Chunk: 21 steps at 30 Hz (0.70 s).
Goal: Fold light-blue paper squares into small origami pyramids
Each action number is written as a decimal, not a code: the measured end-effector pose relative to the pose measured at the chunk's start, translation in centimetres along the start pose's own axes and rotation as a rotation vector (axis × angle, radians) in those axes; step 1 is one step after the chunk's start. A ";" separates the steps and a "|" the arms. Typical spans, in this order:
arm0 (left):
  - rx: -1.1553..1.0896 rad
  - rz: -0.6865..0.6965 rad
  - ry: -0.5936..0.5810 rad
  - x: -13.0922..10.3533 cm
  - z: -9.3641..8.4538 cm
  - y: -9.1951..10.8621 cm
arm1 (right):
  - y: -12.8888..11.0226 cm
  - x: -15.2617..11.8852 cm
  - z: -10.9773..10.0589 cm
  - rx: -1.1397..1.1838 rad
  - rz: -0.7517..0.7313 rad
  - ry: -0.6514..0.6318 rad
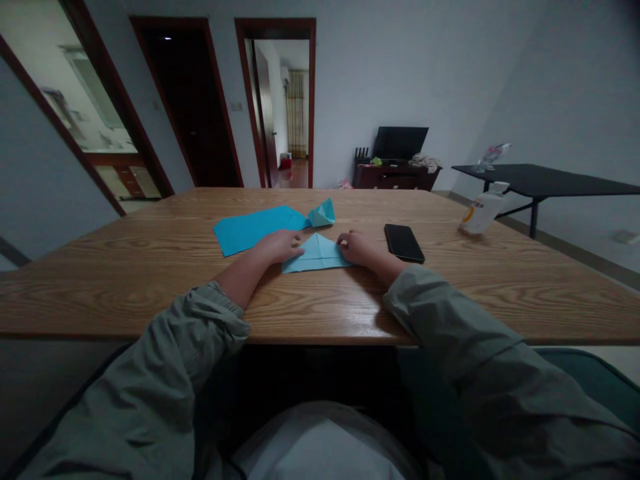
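A light blue sheet, folded to a peak at the top with a flat strip along its bottom (319, 253), lies on the wooden table (310, 307). At its left edge, my left hand (281, 247) has its fingers curled onto the paper. My right hand (361, 247) pinches the right edge with bent fingers. Just beyond the sheet stands a small folded paper shape (323, 213) in light blue. Brighter blue paper (255, 228) lies flat behind my left hand, its right tip by the small folded shape.
A black phone (404, 243) lies right of my right hand. Farther right stands a whitish bottle (483, 211) with an orange mark. Beyond the table are a black side table (550, 180), a television (401, 143) on a dark cabinet, and doorways.
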State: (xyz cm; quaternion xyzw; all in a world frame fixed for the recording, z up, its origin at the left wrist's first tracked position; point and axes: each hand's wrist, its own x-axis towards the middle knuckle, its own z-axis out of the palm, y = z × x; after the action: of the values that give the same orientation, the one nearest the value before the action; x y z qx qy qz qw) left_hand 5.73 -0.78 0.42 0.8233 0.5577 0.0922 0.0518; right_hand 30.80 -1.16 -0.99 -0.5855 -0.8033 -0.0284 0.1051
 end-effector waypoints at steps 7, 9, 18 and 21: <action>-0.152 -0.034 -0.183 -0.5 -1.6 -0.8 | 2.3 -0.4 -2.1 0.199 0.023 -0.233; -0.165 -0.027 -0.201 -0.4 -1.6 -0.6 | 2.7 -0.5 -2.7 0.254 -0.005 -0.290; -0.202 -0.021 -0.239 -0.4 -1.5 -0.5 | 2.3 -1.2 -3.6 0.447 0.145 -0.439; -0.245 -0.024 -0.272 -0.4 -1.3 -0.7 | 2.4 -1.0 -3.2 0.413 0.129 -0.438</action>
State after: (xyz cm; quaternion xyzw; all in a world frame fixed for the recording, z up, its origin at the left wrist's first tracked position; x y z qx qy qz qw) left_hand 4.68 -0.93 1.50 0.8091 0.5399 0.0467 0.2274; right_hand 33.74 -1.85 1.74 -0.5937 -0.7569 0.2689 0.0478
